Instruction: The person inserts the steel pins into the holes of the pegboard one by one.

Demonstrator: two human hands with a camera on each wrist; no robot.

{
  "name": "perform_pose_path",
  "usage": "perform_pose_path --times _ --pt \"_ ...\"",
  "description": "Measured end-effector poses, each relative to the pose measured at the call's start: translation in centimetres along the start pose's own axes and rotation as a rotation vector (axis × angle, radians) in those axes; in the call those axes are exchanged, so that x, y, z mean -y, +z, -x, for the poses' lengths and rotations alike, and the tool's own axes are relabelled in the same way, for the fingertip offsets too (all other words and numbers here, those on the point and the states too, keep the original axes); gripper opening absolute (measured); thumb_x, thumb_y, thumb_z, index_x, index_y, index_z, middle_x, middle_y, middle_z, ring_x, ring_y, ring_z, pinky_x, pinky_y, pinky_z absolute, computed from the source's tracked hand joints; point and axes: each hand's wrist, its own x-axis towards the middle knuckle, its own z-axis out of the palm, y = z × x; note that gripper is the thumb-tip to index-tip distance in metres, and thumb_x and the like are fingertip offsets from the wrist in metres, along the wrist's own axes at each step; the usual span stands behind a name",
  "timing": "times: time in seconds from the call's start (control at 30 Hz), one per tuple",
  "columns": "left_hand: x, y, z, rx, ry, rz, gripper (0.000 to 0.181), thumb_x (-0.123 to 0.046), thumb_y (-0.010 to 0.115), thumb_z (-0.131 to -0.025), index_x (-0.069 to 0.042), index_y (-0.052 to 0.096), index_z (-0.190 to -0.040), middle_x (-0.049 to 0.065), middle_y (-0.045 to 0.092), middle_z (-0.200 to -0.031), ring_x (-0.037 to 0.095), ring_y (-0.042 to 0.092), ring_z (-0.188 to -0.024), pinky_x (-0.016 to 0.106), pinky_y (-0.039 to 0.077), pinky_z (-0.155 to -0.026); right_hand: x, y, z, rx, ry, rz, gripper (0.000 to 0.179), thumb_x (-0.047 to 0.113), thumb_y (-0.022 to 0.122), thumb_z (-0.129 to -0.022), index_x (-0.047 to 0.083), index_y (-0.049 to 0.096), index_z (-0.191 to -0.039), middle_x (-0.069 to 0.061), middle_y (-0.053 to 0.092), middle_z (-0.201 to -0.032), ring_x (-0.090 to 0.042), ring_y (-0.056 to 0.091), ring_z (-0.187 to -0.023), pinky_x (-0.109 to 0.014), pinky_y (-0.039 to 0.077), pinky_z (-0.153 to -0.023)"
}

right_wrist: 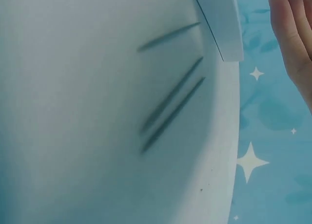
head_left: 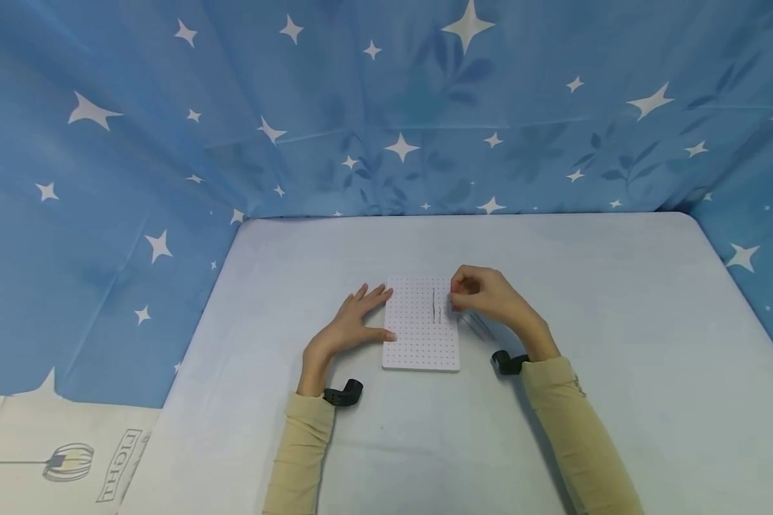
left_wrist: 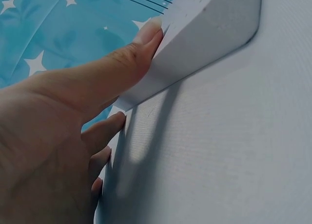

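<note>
Your right grip (head_left: 489, 292): narrow, contents unclear; left grip (head_left: 346, 328): wide, against centre-frame board (head_left: 419, 349). Risk: board slides if left slackens.

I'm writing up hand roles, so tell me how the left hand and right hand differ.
The left hand has spread fingers; the right hand has bent fingers drawn toward the thumb. The left hand touches the left side of the white board; the right hand is at its upper right side. Both wear black wrist devices.
</note>
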Motion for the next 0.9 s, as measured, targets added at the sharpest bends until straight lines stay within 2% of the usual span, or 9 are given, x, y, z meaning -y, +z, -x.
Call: perform_pose_path --times 0.27,0.47,0.7,0.9 --pt "-0.2 0.0 -0.2 -0.009 0.009 0.015 0.093 -0.041 0.082 -0.086 -0.021 0.034 -0.163 0.002 0.021 -0.172 0.026 -0.001 -0.162 0.050 -0.005 -0.130 0.3 0.1 0.0 -0.009 -0.003 0.019 0.009 0.007 0.073 -0.092 0.006 0.065 -0.096 -0.007 0.072 -0.091 -0.020 0.069 -0.082 -0.030 0.056 -0.077" --pt "0.0 0.0 -0.1 0.010 0.008 -0.011 0.094 -0.042 0.082 -0.086 -0.020 0.032 -0.163 0.003 0.020 -0.172 0.027 -0.001 -0.161 0.050 -0.005 -0.130 0.3 0.6 0.1 0.020 0.026 0.024 0.009 0.009 0.074 -0.092 0.007 0.066 -0.095 -0.008 0.073 -0.093 -0.019 0.068 -0.083 -0.030 0.057 -0.077" --pt "0.0 -0.1 0.0 -0.011 0.020 -0.013 0.092 -0.042 0.081 -0.087 -0.020 0.034 -0.163 0.004 0.022 -0.172 0.028 0.000 -0.161 0.051 -0.004 -0.130 0.3 1.1 0.0 0.023 -0.005 0.056 0.009 0.009 0.075 -0.092 0.008 0.067 -0.094 -0.007 0.073 -0.093 -0.019 0.069 -0.083 -0.031 0.058 -0.075" --pt "0.0 -0.2 0.0 -0.004 0.009 -0.019 0.093 -0.043 0.081 -0.087 -0.020 0.033 -0.163 0.003 0.021 -0.172 0.028 -0.001 -0.161 0.050 -0.005 -0.130 0.3 1.4 -0.2 0.032 0.007 0.084 0.009 0.007 0.075 -0.092 0.008 0.067 -0.094 -0.006 0.072 -0.091 -0.019 0.068 -0.081 -0.032 0.058 -0.074"
